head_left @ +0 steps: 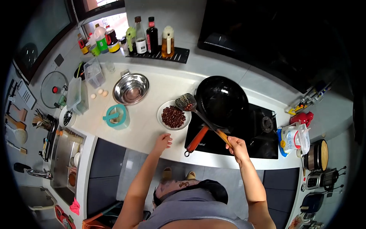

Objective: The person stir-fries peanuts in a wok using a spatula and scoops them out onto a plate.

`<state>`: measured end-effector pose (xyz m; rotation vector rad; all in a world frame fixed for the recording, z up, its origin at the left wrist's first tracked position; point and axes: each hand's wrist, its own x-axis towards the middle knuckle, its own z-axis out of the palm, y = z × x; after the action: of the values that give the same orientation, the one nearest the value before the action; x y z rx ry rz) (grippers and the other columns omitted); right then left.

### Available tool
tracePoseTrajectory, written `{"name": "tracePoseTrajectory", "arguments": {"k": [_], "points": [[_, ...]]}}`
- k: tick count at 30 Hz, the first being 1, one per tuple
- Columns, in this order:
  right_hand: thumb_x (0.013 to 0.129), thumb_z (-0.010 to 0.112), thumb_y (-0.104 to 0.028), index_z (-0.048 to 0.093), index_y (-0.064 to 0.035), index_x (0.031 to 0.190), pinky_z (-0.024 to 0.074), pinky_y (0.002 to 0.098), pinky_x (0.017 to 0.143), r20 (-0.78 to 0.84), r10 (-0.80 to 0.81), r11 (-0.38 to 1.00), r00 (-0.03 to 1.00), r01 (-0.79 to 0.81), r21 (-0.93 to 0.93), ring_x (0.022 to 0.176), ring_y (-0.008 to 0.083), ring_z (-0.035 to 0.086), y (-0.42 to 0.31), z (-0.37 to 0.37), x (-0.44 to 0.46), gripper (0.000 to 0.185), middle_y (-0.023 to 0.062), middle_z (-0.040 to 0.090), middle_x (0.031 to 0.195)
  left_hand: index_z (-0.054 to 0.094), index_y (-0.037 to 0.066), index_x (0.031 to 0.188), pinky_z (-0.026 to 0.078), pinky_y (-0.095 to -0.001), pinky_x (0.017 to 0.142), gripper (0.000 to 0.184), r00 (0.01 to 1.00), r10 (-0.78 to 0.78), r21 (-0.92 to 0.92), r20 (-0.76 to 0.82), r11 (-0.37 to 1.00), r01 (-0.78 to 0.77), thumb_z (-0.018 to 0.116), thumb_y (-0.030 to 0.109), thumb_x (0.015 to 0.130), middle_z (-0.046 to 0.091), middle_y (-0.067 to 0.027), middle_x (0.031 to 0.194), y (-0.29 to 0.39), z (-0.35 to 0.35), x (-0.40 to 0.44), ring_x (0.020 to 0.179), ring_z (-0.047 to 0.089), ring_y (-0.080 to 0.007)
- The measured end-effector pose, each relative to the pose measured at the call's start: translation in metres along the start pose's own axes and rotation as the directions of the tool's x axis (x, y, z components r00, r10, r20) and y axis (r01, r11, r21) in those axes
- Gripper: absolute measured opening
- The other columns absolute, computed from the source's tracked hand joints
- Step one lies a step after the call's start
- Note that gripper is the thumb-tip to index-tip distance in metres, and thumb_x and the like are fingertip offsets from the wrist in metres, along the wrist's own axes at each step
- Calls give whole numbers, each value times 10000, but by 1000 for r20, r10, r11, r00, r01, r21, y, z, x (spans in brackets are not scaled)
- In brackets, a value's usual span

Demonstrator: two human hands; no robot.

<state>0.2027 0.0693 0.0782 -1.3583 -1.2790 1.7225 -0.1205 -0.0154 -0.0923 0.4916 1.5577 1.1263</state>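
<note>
My right hand (239,149) grips the wooden handle of a spatula (201,115). The spatula's dark metal head, with a few reddish bits on it, is over the upper right rim of a white plate (187,124). Dark red beans or peanuts (174,116) lie heaped on that plate. A black wok (222,100) with a red-brown handle (198,139) rests on the stove, right of the plate; only a shine shows inside it. Below the plate, near the counter's front edge, my left hand (164,142) is open and holds nothing.
A metal bowl (131,89), a teal-lidded container (116,116) and eggs (100,91) are on the counter, left of the plate. Bottles line a black shelf (158,54) behind. A sink (65,164) is at the left, a white bag (293,139) right of the stove.
</note>
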Motion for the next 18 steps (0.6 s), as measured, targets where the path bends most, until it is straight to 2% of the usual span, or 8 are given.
{"name": "tracePoseTrajectory", "arguments": {"k": [4, 5, 6, 8, 11, 14, 16, 18], "points": [[909, 530, -167, 622, 32, 984, 314, 196, 415, 12, -97, 979, 995, 97, -178, 446, 54, 418, 26, 31, 11, 232, 16, 559, 612, 535, 52, 1151, 496, -276, 604, 308, 996, -38, -31, -83, 999, 35, 475, 150, 865, 618, -61, 929, -1, -26, -6, 726, 593, -138], [891, 559, -162, 612, 44, 1030, 383, 230, 448, -20, -208, 931, 978, 191, -311, 471, 78, 488, 37, 38, 14, 255, 33, 582, 624, 537, 61, 1149, 499, -282, 605, 301, 995, -31, -26, -93, 999, 29, 478, 162, 872, 617, -58, 930, -3, -32, -7, 722, 594, -141], [862, 587, -161, 608, 39, 1047, 446, 280, 486, 2, -363, 788, 932, 308, -532, 508, 163, 582, 38, 45, 12, 273, 97, 623, 661, 538, 69, 1146, 502, -288, 605, 293, 995, -23, -21, -102, 1000, 21, 481, 173, 878, 617, -55, 931, -5, -38, -8, 719, 595, -144], [842, 595, -155, 619, 29, 1025, 477, 317, 513, 106, -564, 430, 819, 401, -809, 560, 254, 624, 36, 55, 7, 261, 161, 632, 695, 542, 63, 1138, 503, -287, 604, 289, 993, -10, -26, -119, 1000, 7, 482, 170, 877, 619, -58, 927, -8, -45, -9, 721, 598, -147], [833, 594, -146, 622, 32, 1010, 493, 339, 536, 210, -668, 206, 713, 449, -869, 619, 320, 627, 36, 60, 5, 253, 204, 631, 732, 553, 27, 1117, 505, -275, 600, 287, 990, 9, -70, -142, 997, -19, 478, 149, 867, 623, -76, 914, -9, -52, -8, 721, 603, -152], [848, 594, -166, 613, 35, 1027, 486, 321, 522, 154, -701, 290, 697, 475, -831, 563, 256, 623, 41, 57, 5, 270, 147, 629, 679, 540, 20, 1125, 523, -292, 606, 287, 989, 14, -124, -150, 992, -33, 472, 174, 893, 626, -100, 900, -17, -53, 10, 710, 616, -174], [871, 578, -181, 608, 32, 1033, 442, 282, 471, -39, -511, 700, 859, 389, -599, 502, 181, 567, 52, 51, 9, 269, 94, 606, 647, 494, 23, 1181, 540, -317, 631, 315, 990, -2, -144, -142, 989, -19, 455, 185, 913, 627, -120, 887, -11, -46, 22, 729, 630, -204], [893, 558, -196, 608, 25, 1033, 384, 244, 428, -125, -264, 934, 956, 221, -282, 461, 114, 496, 53, 45, 8, 266, 50, 578, 625, 402, 24, 1240, 548, -336, 646, 354, 992, -65, -170, -110, 984, 45, 427, 186, 927, 623, -151, 887, -5, -33, 40, 759, 640, -236]]}}
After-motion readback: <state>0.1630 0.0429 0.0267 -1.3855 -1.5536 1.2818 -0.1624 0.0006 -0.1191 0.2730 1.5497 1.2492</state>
